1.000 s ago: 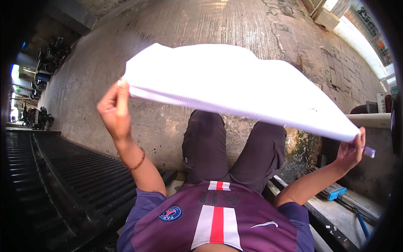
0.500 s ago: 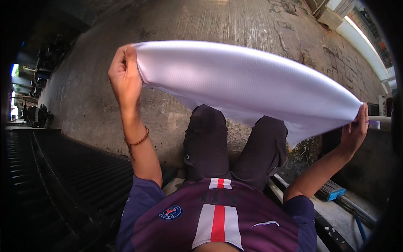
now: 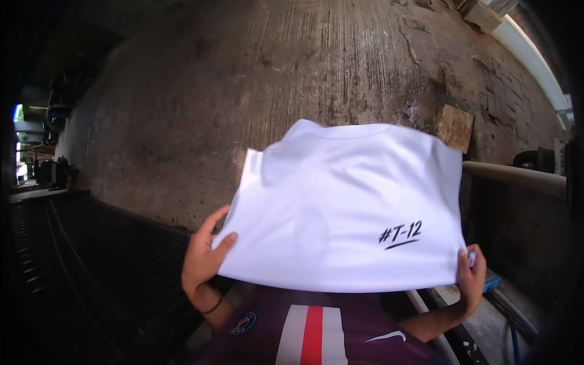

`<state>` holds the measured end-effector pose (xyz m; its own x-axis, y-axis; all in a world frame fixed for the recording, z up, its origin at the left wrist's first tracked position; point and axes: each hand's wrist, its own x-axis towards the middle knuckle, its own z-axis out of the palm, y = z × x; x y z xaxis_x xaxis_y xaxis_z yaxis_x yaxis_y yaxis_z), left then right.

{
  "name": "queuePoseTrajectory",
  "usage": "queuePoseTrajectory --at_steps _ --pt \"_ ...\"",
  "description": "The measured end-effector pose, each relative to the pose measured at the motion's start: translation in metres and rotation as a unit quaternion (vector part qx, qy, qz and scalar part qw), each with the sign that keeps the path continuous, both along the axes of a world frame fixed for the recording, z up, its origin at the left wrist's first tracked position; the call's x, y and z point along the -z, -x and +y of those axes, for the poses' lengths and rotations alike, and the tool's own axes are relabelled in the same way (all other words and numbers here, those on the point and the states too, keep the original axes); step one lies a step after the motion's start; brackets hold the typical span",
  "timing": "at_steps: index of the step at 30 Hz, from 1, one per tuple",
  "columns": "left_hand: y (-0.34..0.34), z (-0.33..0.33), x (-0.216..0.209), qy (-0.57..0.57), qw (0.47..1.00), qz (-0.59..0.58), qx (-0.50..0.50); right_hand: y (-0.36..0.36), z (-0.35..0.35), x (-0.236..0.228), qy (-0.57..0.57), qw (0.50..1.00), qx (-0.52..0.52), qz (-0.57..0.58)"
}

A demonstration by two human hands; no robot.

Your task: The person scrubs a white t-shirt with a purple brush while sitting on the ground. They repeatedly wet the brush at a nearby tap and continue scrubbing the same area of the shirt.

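A white ribbed shirt [image 3: 347,188] spreads out over my lap, doubled over, with black lettering low on its right side. Its rounded neckline lies at the far edge, and a fold runs along the near edge. My left hand [image 3: 205,252] holds the left side near the lower corner, thumb on top and fingers at the edge and partly under the cloth. At the near right corner, my right hand [image 3: 472,277] pinches the fabric. A small pale object shows at its fingers, too little of it visible to name.
Stained concrete floor [image 3: 243,91] stretches ahead. A flat tan block [image 3: 455,126] lies beyond the shirt's right corner. Dark ribbed metal [image 3: 121,267] runs along the left. To the right are a pale ledge [image 3: 517,173] and a blue-ended tool [image 3: 491,283].
The shirt was stretched out in the air between my raised hands. Both hands have come down and closer together toward my lap, and the lettered side now faces up.
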<state>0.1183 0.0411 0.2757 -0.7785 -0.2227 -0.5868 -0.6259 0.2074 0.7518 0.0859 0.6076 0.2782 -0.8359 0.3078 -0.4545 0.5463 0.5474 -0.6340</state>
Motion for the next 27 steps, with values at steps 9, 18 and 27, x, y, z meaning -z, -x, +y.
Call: queuePoseTrajectory --at_steps 9,18,27 --pt "-0.038 -0.021 0.070 0.103 0.944 -0.177 0.258 -0.023 -0.004 0.035 -0.097 0.958 -0.136 -0.233" --pt "0.062 0.011 0.184 0.164 0.941 0.262 0.140 0.063 -0.050 0.149 0.089 0.986 -0.047 0.133" --pt "0.066 -0.007 0.168 0.210 0.933 0.240 0.169 0.086 -0.038 0.174 0.076 0.976 -0.097 0.177"
